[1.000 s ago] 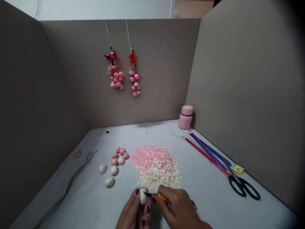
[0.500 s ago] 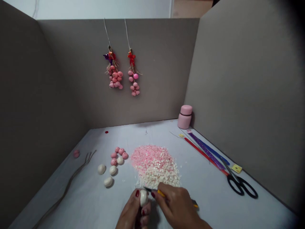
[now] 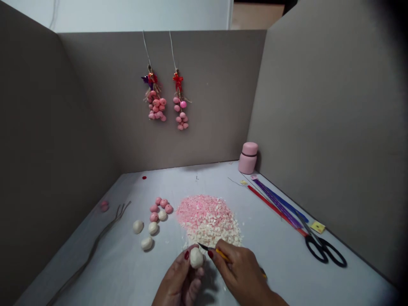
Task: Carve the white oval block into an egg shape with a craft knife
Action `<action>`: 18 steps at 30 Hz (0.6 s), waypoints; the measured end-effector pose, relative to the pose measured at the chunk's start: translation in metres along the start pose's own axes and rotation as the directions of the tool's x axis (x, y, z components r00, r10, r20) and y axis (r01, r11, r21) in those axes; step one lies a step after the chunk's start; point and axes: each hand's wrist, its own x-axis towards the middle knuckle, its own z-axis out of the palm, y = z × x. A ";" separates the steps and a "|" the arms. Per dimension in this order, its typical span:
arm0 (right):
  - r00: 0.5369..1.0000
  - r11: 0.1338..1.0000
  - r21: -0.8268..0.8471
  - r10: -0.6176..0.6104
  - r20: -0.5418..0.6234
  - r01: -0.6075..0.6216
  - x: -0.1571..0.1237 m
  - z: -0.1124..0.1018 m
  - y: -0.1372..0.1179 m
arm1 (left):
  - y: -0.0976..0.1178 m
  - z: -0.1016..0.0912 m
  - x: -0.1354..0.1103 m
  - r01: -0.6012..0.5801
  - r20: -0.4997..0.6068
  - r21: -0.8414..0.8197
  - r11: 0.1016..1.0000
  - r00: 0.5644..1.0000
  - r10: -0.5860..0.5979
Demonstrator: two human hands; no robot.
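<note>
Between the thumb and fingers of my left hand (image 3: 178, 278) is a rounded white ball (image 3: 196, 258) with a carved-looking surface. My right hand (image 3: 240, 272) grips a craft knife (image 3: 222, 254) with a yellow handle and a dark blade. The blade points left, just above and right of the ball, and looks apart from it. Right behind my hands lies a heap of pink and white shavings (image 3: 207, 219). Several white balls (image 3: 146, 243) and pink balls (image 3: 164, 203) rest on the table to the left.
Twine strands (image 3: 92, 250) run along the left side. Scissors (image 3: 318, 244) and red, purple and blue ribbons (image 3: 274, 199) lie at right. A pink jar (image 3: 247, 158) stands in the back corner. Two bunches of pink balls (image 3: 157, 104) hang on the grey back panel (image 3: 216, 93).
The knife blade has come off the ball and lifted slightly. My left hand has turned the ball, showing more of its face. The whole view has shifted slightly.
</note>
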 end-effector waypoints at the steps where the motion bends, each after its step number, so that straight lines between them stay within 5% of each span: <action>1: 1.000 1.000 0.000 -0.002 -0.003 0.002 0.000 0.000 0.000 | 0.000 0.002 0.000 -0.023 0.001 0.005 1.000 1.000 0.023; 9: 0.994 0.994 0.014 -0.106 0.034 0.105 -0.002 -0.004 -0.004 | -0.001 0.003 0.002 -0.127 -0.017 0.071 0.989 0.992 0.128; 18: 0.983 0.986 -0.005 -0.164 0.082 0.165 -0.005 -0.001 -0.002 | -0.006 -0.002 0.006 -0.193 0.128 0.116 0.974 0.976 0.178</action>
